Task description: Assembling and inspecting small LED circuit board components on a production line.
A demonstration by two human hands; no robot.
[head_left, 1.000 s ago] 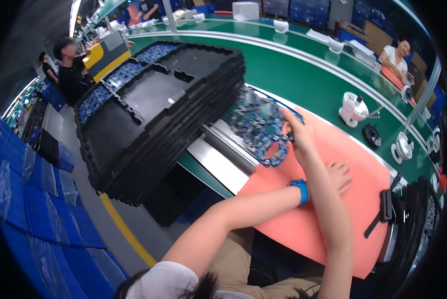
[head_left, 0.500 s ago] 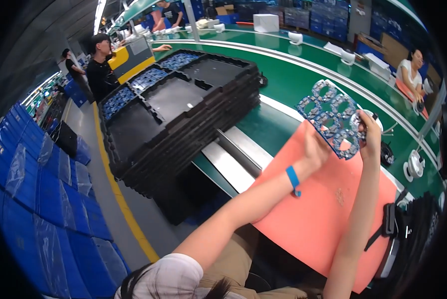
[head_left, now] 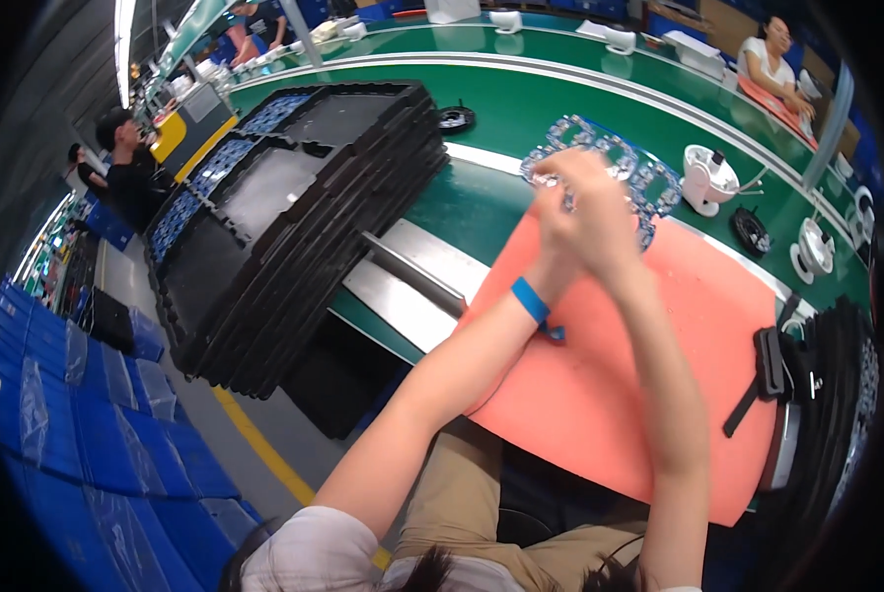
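Note:
A panel of joined ring-shaped blue circuit boards (head_left: 656,189) is held up above the far edge of the pink mat (head_left: 560,395). My left hand (head_left: 552,247), with a blue strap at its wrist, grips the panel from below; its fingers are largely hidden. Across it reaches my right hand (head_left: 595,202), blurred by motion. Its fingers are curled at the panel's left part, and what they pinch cannot be made out. Just right of the panel stands a white cup-shaped housing (head_left: 708,176) with a wire.
Left of the mat rises a stack of black trays (head_left: 324,212), the top one partly filled with blue boards. Black round parts (head_left: 751,230) and another white housing (head_left: 814,247) lie on the green conveyor (head_left: 521,84). Blue crates (head_left: 97,444) stand at left. Other people work beyond.
My right hand has left the panel's right edge and crossed leftward over my left hand. The panel has moved left and up in the picture, and the whole view has shifted.

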